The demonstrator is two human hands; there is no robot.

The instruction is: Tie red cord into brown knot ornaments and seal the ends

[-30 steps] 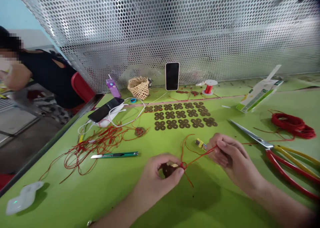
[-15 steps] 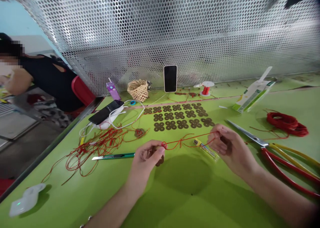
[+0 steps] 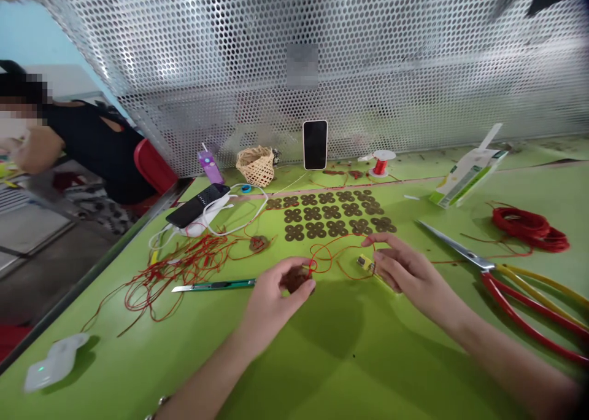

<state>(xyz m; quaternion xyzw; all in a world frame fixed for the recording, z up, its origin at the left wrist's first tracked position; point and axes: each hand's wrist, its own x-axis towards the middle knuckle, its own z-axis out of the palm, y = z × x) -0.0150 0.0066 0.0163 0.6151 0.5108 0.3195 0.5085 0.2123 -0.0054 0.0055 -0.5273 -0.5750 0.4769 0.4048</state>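
My left hand is closed round a cluster of brown coins, mostly hidden by the fingers. A small red loop stands up at the thumb and index fingertip. From there a thin red cord runs in slack curves to my right hand, whose thumb and fingers pinch part of it. Under the right fingers lies a small yellow-labelled packet, partly covered. A green utility knife rests beside my left hand, its blade out. Behind the hands, flat coin clusters lie in rows.
Tangled red cords and a tied coin cluster lie left. Large scissors and a red cord bundle are right. Behind stand a phone, basket, spool and carton. A person sits left.
The cord, stretched nearly straight between my hands before, now hangs in loose curves. My right hand has moved left and slightly lower, over the yellow packet. My left hand still grips the coins.
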